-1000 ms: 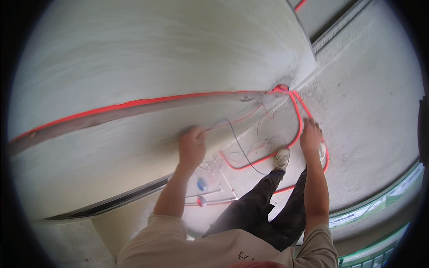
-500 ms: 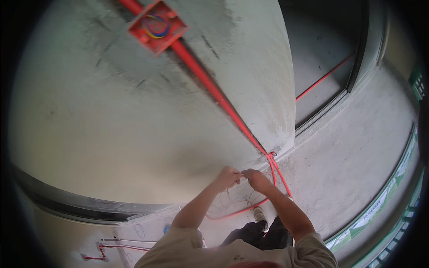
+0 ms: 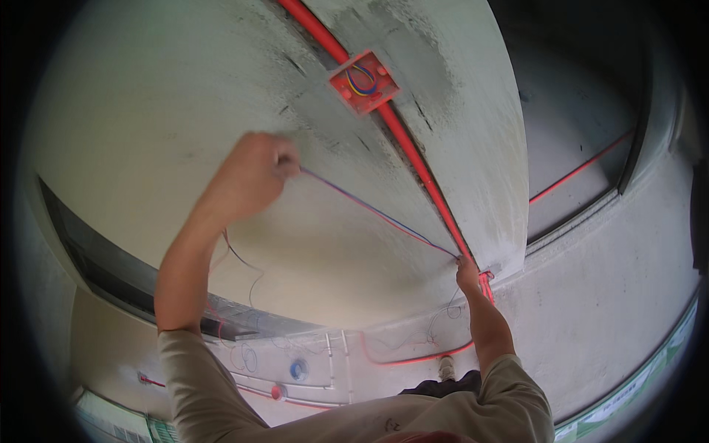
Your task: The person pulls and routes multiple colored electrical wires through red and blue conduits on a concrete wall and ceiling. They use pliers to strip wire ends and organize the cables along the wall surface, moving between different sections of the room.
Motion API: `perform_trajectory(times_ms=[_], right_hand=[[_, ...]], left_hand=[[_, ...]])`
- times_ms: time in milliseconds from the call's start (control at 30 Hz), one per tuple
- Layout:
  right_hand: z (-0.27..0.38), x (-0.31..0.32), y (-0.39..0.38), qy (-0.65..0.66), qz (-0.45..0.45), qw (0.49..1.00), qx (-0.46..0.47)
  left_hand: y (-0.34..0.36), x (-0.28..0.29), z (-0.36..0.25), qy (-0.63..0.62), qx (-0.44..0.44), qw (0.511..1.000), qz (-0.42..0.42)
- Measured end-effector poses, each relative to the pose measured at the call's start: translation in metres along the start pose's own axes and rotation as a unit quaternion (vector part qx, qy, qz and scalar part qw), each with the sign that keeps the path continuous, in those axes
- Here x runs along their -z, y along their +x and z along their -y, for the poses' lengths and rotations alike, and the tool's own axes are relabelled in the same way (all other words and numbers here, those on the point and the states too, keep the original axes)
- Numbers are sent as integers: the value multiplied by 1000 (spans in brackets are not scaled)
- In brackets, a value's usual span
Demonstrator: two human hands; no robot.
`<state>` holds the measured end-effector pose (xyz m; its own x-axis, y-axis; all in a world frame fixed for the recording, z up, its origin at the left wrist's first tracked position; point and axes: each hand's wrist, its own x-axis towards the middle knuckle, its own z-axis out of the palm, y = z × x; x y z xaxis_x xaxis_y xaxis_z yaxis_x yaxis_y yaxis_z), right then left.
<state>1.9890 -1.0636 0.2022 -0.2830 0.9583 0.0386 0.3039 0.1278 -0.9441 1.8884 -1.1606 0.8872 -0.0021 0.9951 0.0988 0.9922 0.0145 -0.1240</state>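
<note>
My left hand (image 3: 262, 173) is raised high in front of the pale plastered wall, its fingers closed on a blue and a red electrical wire (image 3: 371, 208). The wires run taut down to my right hand (image 3: 467, 272), which pinches them low on the wall, beside the lower end of a red conduit (image 3: 422, 168). Loose tail ends of wire hang below my left forearm. Higher up, the conduit meets a square red junction box (image 3: 384, 87), with blue and yellow wires curled inside it. The left fingertips are partly blurred.
Along the floor a red conduit (image 3: 421, 361) bends past my shoe (image 3: 447, 368). White pipes (image 3: 330, 362), a blue wire coil (image 3: 298, 369) and a red coil (image 3: 278, 392) lie to the left. A dark door opening is at the right, and a green-and-white barrier (image 3: 642, 399) runs at the lower right.
My hands were close together near the conduit's lower end. The left has swung up and left, drawing the wires out straight; the right has shifted slightly up and right. The view has shifted too.
</note>
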Motion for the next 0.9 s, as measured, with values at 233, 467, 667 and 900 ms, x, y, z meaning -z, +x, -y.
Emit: perform_trajectory(times_ms=[233, 467, 667, 900], right_hand=[[-65, -6, 41, -194, 144, 968, -76], [297, 213, 4, 54, -90, 958, 268], [459, 235, -18, 178, 249, 882, 359], [469, 155, -84, 62, 325, 804, 494]], left_hand=[[67, -14, -13, 183, -136, 958, -176], [-2, -9, -29, -85, 21, 981, -171], [-46, -39, -41, -319, 146, 930, -112], [-213, -56, -7, -520, 267, 811, -27]])
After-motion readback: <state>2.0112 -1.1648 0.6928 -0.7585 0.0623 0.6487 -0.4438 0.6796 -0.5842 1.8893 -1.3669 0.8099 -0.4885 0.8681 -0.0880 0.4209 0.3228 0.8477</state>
